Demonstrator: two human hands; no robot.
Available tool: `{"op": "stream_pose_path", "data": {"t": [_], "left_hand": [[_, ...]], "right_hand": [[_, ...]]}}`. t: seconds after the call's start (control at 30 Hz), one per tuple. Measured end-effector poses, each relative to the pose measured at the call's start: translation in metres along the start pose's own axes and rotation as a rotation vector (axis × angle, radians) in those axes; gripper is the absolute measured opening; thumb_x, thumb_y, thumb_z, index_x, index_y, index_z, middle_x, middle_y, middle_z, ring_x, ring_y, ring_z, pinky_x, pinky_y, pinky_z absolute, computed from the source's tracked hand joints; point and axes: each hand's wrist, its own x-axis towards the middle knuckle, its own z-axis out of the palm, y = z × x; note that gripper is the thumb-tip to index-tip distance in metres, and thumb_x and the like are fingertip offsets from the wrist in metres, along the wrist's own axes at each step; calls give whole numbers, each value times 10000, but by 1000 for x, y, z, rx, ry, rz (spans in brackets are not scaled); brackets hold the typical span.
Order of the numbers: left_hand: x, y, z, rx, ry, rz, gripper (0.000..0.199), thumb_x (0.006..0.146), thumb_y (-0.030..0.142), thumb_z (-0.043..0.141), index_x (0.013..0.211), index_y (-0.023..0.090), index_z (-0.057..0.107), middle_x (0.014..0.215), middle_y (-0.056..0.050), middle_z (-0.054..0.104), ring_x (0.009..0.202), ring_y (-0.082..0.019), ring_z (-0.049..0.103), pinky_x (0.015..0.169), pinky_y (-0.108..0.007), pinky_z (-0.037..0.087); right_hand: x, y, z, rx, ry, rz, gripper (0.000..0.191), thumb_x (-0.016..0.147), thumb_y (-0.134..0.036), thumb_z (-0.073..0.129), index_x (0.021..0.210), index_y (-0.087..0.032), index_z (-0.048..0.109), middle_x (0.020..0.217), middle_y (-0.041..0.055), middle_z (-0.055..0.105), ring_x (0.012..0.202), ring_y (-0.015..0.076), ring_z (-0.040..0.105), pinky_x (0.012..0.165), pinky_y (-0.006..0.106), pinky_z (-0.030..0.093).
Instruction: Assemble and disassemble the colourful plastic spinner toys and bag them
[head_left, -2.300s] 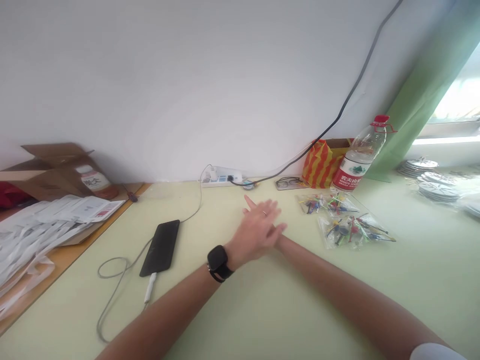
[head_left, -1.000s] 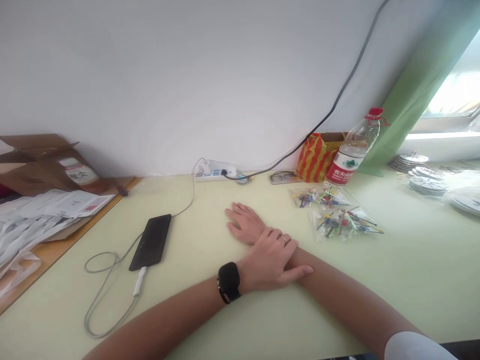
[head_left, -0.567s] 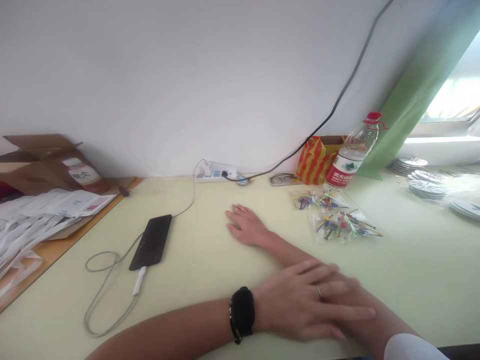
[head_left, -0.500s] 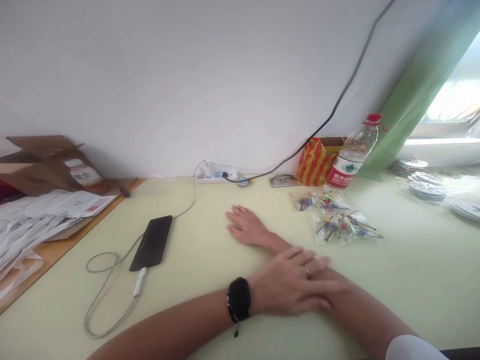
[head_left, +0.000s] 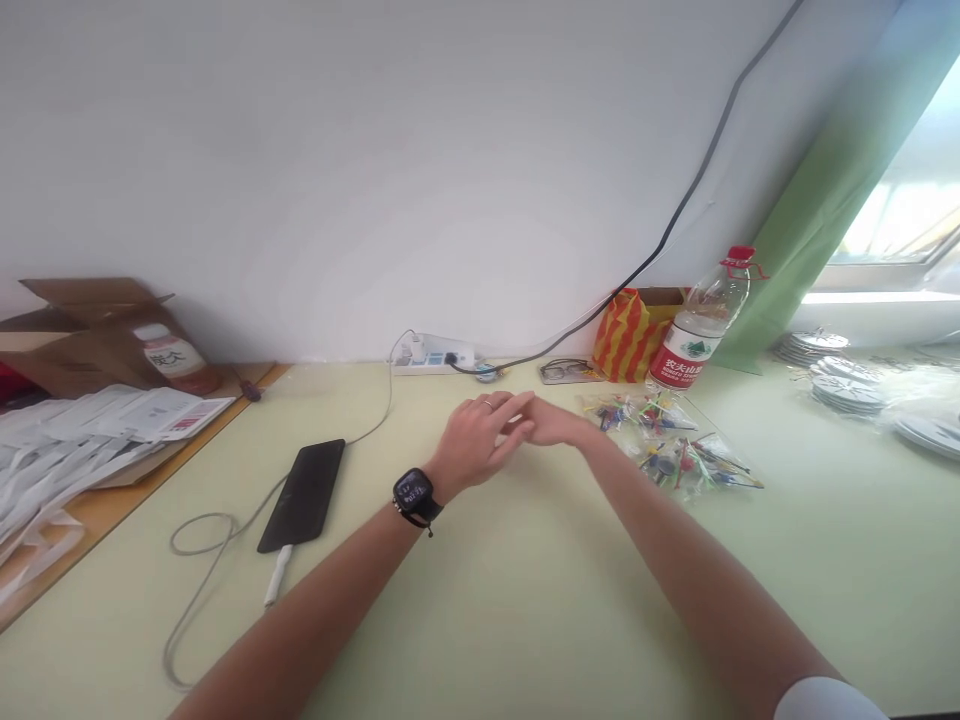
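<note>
My left hand (head_left: 474,440), with a ring and a black smartwatch (head_left: 414,494) on its wrist, lies over the fingers of my right hand (head_left: 556,422). Its index finger and thumb stretch apart across the back of the right hand, and its other fingers are partly hidden. The right hand's fingers are covered by the left. No object shows in either hand. Beyond the right forearm are clear bags of small colourful pieces (head_left: 686,462). To the left of the hands a black phone (head_left: 301,497) lies plugged into a grey cable (head_left: 187,610).
By the wall are a power strip (head_left: 435,360), eyeglasses (head_left: 564,371), a red-yellow bag (head_left: 626,335) and a large water bottle (head_left: 694,335). Stacked discs (head_left: 847,390) stand at right. White packages (head_left: 112,425), a cardboard box (head_left: 90,340) and another bottle (head_left: 176,358) are at left.
My left hand has slid from the right forearm up and left onto the right hand's fingers. The right hand has shifted slightly right, and the camera has tilted slightly.
</note>
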Motion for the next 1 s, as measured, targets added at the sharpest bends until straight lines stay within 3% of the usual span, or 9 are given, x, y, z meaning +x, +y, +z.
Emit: {"op": "stream_pose_path", "data": {"t": [0.1, 0.17, 0.23, 0.3, 0.53, 0.63, 0.73, 0.87, 1.0], "left_hand": [[-12, -27, 10, -29, -217, -87, 433, 1082, 459, 366, 1420, 282, 571, 1154, -67, 742, 1029, -259, 696, 904, -411, 521], [-24, -46, 21, -18, -272, -107, 430, 1048, 462, 454, 1398, 262, 602, 1272, -95, 713, 1219, -304, 639, 1030, -464, 494], [-33, -61, 32, -47, -260, -119, 457, 1037, 490, 474, 1414, 268, 606, 1491, -89, 588, 1447, -343, 459, 1181, -520, 379], [-40, -70, 39, -106, -281, -164, 515, 1038, 542, 452, 1475, 293, 562, 1592, -58, 491, 1516, -335, 369, 1239, -521, 308], [-41, -70, 39, -221, -260, -266, 704, 987, 678, 473, 1544, 248, 482, 1603, -73, 480, 1542, -322, 328, 1268, -489, 266], [-40, -67, 37, -212, -282, -299, 765, 974, 718, 458, 1574, 243, 433, 1624, -81, 447, 1551, -331, 305, 1266, -490, 253], [-39, -65, 35, -193, -285, -279, 787, 957, 740, 469, 1570, 246, 439, 1629, -82, 440, 1547, -340, 308, 1265, -495, 244], [-39, -64, 35, -185, -273, -236, 779, 897, 762, 559, 1490, 257, 541, 1622, -83, 448, 1534, -367, 325, 1256, -518, 256], [-40, -64, 35, -235, -235, -247, 804, 853, 744, 642, 1475, 245, 540, 1567, -108, 513, 1502, -374, 375, 1235, -520, 295]], "right_hand": [[-12, 24, -46, -287, 206, 344, 269, 922, -324, 614, 1111, -181, 739, 1180, 145, 746, 1145, 297, 663, 983, 392, 497], [-26, 43, -72, -468, 329, 569, 360, 952, -308, 567, 1238, -131, 693, 1307, 221, 677, 1263, 354, 595, 1011, 446, 465], [-42, 60, -90, -590, 262, 794, 395, 960, -339, 561, 1253, -106, 689, 1306, 251, 664, 1246, 368, 605, 967, 437, 476], [-54, 69, -99, -584, 199, 840, 388, 920, -339, 623, 1203, -92, 719, 1226, 268, 694, 1168, 371, 651, 891, 419, 499], [-43, 45, -73, -435, -43, 600, 232, 882, -378, 682, 909, -187, 811, 971, 139, 783, 931, 283, 720, 799, 333, 516], [-28, 27, -51, -341, -94, 454, 364, 859, -437, 722, 1165, -247, 774, 1178, 98, 766, 1053, 260, 700, 877, 302, 521], [-13, 13, -32, -291, -107, 445, 570, 828, -494, 747, 1303, -185, 684, 1331, 169, 689, 1132, 309, 673, 906, 365, 524], [8, 0, -19, -270, -163, 488, 365, 787, -478, 784, 953, -158, 729, 1049, 162, 769, 907, 298, 715, 732, 353, 533], [18, -9, -19, -188, -182, 418, 150, 841, -317, 728, 875, -187, 661, 871, 75, 768, 759, 201, 688, 618, 273, 479]]}}
